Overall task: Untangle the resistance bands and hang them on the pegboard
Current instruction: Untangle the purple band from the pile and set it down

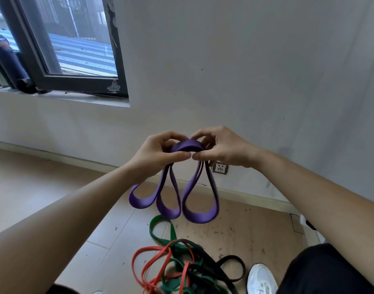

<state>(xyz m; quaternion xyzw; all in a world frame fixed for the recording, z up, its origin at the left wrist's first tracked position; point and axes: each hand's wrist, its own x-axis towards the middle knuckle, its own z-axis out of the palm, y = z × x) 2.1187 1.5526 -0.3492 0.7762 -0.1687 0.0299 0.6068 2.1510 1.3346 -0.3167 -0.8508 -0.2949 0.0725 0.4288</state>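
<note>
**Purple band, pinched at the top by both hands**

1. Purple band (187, 146): folded into three hanging loops, held in the air just left of the wall socket (220, 168). The left hand (158, 153) and right hand (224, 148) each pinch its top arch, fingers curled, thumb tips nearly meeting.
2. Green band (160, 232), red band (148, 251) and black band (232, 259): tangled together on the floor below the socket, nearer the person.
3. White shoe (261, 279): below the socket, right of the tangle.

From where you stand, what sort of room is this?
Likely a bare, unfurnished room, perhaps a home workout space: a plain grey wall with a low socket, a dark-framed window, and a scuffed wood-look floor where red, green and black resistance bands lie tangled.
</note>
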